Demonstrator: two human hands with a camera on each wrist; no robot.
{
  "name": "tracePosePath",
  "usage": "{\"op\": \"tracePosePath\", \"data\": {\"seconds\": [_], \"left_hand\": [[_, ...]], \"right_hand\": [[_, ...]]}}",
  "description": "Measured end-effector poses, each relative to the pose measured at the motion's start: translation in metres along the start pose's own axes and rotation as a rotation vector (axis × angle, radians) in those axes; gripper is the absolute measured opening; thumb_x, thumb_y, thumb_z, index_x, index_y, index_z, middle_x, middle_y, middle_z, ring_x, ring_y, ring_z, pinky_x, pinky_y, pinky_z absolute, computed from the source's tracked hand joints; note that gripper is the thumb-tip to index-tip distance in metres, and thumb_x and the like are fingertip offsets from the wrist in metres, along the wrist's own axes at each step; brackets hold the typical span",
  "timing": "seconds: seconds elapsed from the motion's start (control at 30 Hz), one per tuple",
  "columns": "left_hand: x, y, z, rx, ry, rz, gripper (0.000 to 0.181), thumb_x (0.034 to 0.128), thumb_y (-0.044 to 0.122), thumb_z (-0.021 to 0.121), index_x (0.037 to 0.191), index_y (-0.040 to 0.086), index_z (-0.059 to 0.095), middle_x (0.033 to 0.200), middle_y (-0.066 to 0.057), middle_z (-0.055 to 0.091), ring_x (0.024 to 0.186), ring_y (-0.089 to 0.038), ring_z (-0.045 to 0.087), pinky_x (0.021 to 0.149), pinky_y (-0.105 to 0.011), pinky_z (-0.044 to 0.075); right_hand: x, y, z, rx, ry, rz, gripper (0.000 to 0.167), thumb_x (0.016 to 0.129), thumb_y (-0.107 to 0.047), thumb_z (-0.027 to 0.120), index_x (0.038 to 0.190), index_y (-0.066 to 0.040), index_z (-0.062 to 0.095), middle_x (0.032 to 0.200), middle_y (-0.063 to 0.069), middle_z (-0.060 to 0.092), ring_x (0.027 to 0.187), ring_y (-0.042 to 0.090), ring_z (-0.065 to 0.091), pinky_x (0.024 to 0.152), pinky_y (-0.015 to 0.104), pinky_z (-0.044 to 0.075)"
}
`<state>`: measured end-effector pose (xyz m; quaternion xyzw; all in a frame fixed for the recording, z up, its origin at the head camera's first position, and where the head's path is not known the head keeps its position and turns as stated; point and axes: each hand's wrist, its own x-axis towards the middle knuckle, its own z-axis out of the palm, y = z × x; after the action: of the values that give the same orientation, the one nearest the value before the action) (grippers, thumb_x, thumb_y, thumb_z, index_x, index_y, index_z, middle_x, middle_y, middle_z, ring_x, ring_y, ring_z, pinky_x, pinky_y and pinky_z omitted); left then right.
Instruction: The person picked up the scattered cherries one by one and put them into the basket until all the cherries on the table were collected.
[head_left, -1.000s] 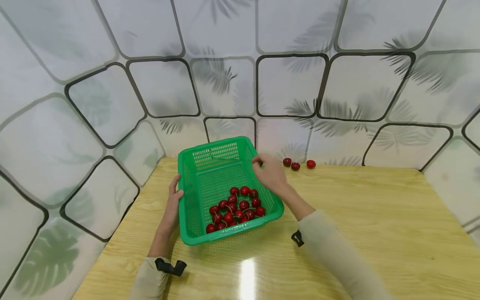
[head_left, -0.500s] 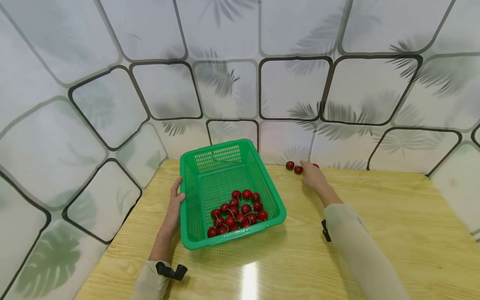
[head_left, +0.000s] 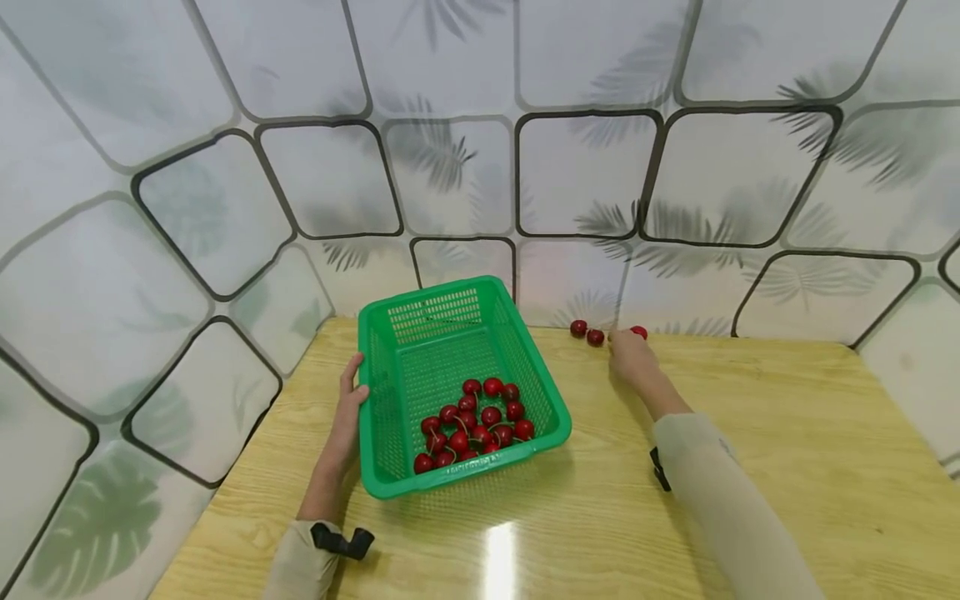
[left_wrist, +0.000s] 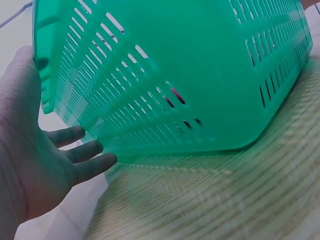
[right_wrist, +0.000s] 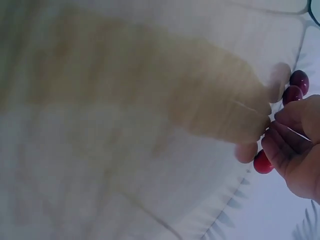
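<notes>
A green plastic basket (head_left: 463,354) holds several dark red cherries (head_left: 480,429) with stems, gathered in its near part. My left hand (head_left: 347,412) rests on the basket's left side, thumb at the rim; in the left wrist view its fingers (left_wrist: 95,165) reach along the outer wall. On the table by the wall, my right hand (head_left: 636,362) is beside loose cherries. Its thumb and finger tips come together at the tabletop in the right wrist view; whether a stem is between them cannot be seen. A brighter red cherry (right_wrist: 262,162) touches or nearly touches that hand, partly hidden by it.
Two dark loose cherries (head_left: 587,332) lie just left of the right hand, close to the patterned wall (head_left: 570,192). The wooden table (head_left: 750,433) ends at that wall. Black wrist straps (head_left: 342,542) sit on both cuffs.
My right hand has gone from above the basket's right rim to the loose cherries by the wall. The brighter cherry has shifted slightly right. My left hand and the basket stay put.
</notes>
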<state>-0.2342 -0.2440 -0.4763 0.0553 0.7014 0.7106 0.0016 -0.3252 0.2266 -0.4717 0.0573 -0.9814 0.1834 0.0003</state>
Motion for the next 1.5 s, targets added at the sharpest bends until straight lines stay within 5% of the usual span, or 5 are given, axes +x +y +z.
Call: {"op": "tracePosePath", "data": {"seconds": [0.23, 0.67, 0.97, 1.27, 1.5], "left_hand": [[0.000, 0.000, -0.001, 0.003, 0.001, 0.009, 0.060, 0.1050, 0.027, 0.028, 0.160, 0.024, 0.004, 0.156, -0.020, 0.020, 0.112, -0.014, 0.052, 0.083, -0.022, 0.050], [-0.001, -0.001, -0.001, -0.012, -0.012, 0.011, 0.060, 0.1058, 0.029, 0.028, 0.160, 0.026, 0.003, 0.154, -0.022, 0.024, 0.111, -0.014, 0.055, 0.083, -0.023, 0.051], [0.000, -0.001, -0.001, 0.011, -0.008, 0.024, 0.060, 0.1058, 0.029, 0.028, 0.160, 0.024, 0.004, 0.158, -0.015, 0.016, 0.116, -0.017, 0.050, 0.085, -0.022, 0.049], [-0.001, -0.003, -0.001, 0.003, -0.008, 0.042, 0.059, 0.1059, 0.029, 0.029, 0.160, 0.023, 0.005, 0.158, -0.017, 0.016, 0.116, -0.017, 0.049, 0.084, -0.021, 0.049], [0.000, -0.004, -0.002, 0.019, -0.010, 0.031, 0.059, 0.1062, 0.030, 0.029, 0.160, 0.026, 0.005, 0.162, -0.008, 0.005, 0.124, -0.028, 0.039, 0.085, -0.021, 0.048]], "right_hand": [[-0.011, 0.013, -0.002, 0.085, 0.123, 0.107, 0.028, 0.092, -0.001, 0.044, 0.116, 0.011, 0.052, 0.112, 0.034, 0.051, 0.094, 0.048, 0.057, 0.078, 0.056, 0.049], [-0.013, 0.016, -0.004, 0.036, 0.078, 0.043, 0.036, 0.094, -0.007, 0.045, 0.126, 0.007, 0.052, 0.116, 0.035, 0.052, 0.093, 0.048, 0.059, 0.074, 0.057, 0.050], [-0.011, 0.014, -0.005, -0.053, 0.032, 0.030, 0.022, 0.093, -0.002, 0.045, 0.091, 0.011, 0.063, 0.099, 0.030, 0.057, 0.088, 0.047, 0.061, 0.074, 0.054, 0.051], [-0.013, 0.005, -0.010, 0.026, 0.246, -0.020, 0.020, 0.090, 0.001, 0.050, 0.085, 0.010, 0.068, 0.087, 0.026, 0.063, 0.082, 0.042, 0.062, 0.068, 0.051, 0.051], [-0.017, -0.035, -0.024, 0.112, 0.499, -0.156, 0.022, 0.087, 0.002, 0.053, 0.094, 0.010, 0.072, 0.092, 0.024, 0.067, 0.084, 0.039, 0.063, 0.072, 0.050, 0.052]]}}
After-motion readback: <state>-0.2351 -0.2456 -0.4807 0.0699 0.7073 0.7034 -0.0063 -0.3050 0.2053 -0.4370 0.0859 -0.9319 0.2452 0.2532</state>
